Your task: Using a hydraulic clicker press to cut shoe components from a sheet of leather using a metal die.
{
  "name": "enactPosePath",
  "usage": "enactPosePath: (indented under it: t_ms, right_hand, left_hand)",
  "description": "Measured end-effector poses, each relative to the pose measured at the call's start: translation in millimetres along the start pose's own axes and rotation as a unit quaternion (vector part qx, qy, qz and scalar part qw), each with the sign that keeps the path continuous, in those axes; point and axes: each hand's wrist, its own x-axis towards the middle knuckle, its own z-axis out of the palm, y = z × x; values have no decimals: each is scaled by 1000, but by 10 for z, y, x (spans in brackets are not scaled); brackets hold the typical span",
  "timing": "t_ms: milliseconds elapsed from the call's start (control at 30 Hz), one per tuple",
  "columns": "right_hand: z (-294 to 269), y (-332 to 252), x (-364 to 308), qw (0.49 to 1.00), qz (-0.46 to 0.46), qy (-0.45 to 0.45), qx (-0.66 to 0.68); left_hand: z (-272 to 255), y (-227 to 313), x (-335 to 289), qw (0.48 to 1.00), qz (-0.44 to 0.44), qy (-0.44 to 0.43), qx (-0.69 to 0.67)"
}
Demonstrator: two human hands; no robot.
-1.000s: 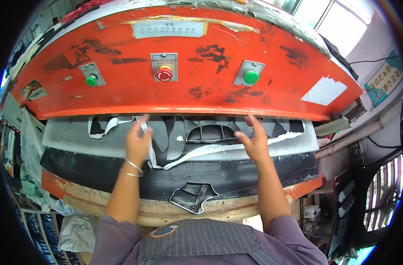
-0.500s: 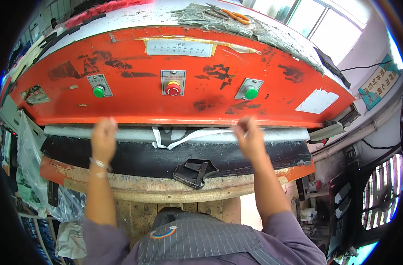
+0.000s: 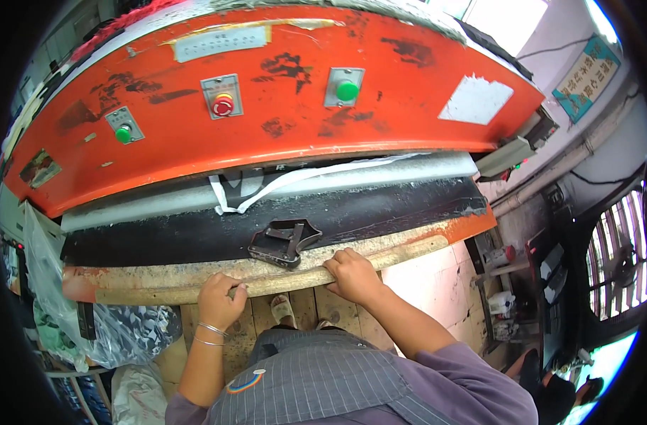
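Both my hands are at the worn wooden edge [image 3: 284, 280] along the front of the press bed. My left hand [image 3: 222, 303] has its fingers curled over the edge, its thumb beside them. Farther right, my right hand [image 3: 354, 276] is closed on the same edge. Just beyond my hands, a dark metal cutting die [image 3: 286, 242] with crossbars lies near the front of the black bed surface [image 3: 160, 237]. Behind it, a white strip [image 3: 288, 183] with a bent corner lies across the pale board [image 3: 444, 168], partly under the orange press head [image 3: 281, 131].
The press head carries two green buttons [image 3: 347, 90] and a red stop button [image 3: 223, 105]. Clear plastic bags [image 3: 136, 333] hang at the left. At the right are a grey box [image 3: 506, 157], a wall pipe [image 3: 550, 180] and a dark-framed fan [image 3: 621, 273].
Both hands have come down and toward me, from near the press head to the wooden front edge. The view has shifted and tilted; the die and white strip appear farther left.
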Motion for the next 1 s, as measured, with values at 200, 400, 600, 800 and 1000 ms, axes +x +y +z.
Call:
enactPosePath:
  t_ms: [200,400,600,800,1000]
  right_hand:
    - [-399,350,339,998,-13,-57,22]
    - [-564,1152,1289,995,-44,-6,91]
    - [-238,1576,2529,999,-43,-19,6]
    - [-276,1731,2302,996,-74,43,33]
    - [-731,1919,1679,987,-100,48,112]
  left_hand:
    - [-163,77,616,990,-10,-142,11]
    - [627,241,1209,994,73,-45,64]
    - [1253,172,2165,982,43,-33,179]
    - [1306,78,2200,979,79,-79,171]
    - [1192,401,2003,935,126,-300,141]
